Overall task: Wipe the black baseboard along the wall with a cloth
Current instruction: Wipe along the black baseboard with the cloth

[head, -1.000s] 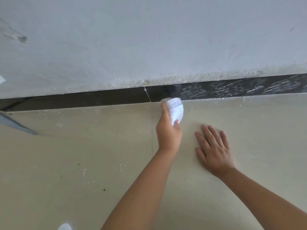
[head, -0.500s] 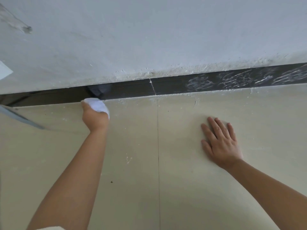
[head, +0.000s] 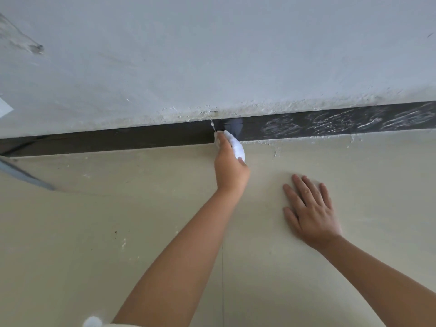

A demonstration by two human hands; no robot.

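Pale grey wall (head: 212, 55) fills the top half of the frame, rough plaster, crumbly and lumpy along its lower edge. Below it, cream floor (head: 118, 232), smooth, speckled with white flecks, a thin seam running up the middle toward the wall. Between the two runs the black baseboard (head: 141, 140), a long flat strip crossing the frame from left edge to right edge, rising slightly to the right. Left of centre it looks dark and plain; right of centre it's streaked with white smears.

Left arm reaches up from the bottom centre, and the left hand (head: 230, 168) is curled tight around a white cloth (head: 236, 145), crumpled, pressed right against the baseboard at a joint near the frame's middle, just below a chipped bit of plaster. The cloth pokes out above and to the right of the knuckles.

Right hand (head: 309, 208), lower right of centre, lies flat on the floor, palm down, fingers spread a little and pointing toward the wall, holding nothing. It sits near the left hand, not touching.

A grey strip (head: 23, 175) slants across the floor at the left edge; what it is, I can't tell.
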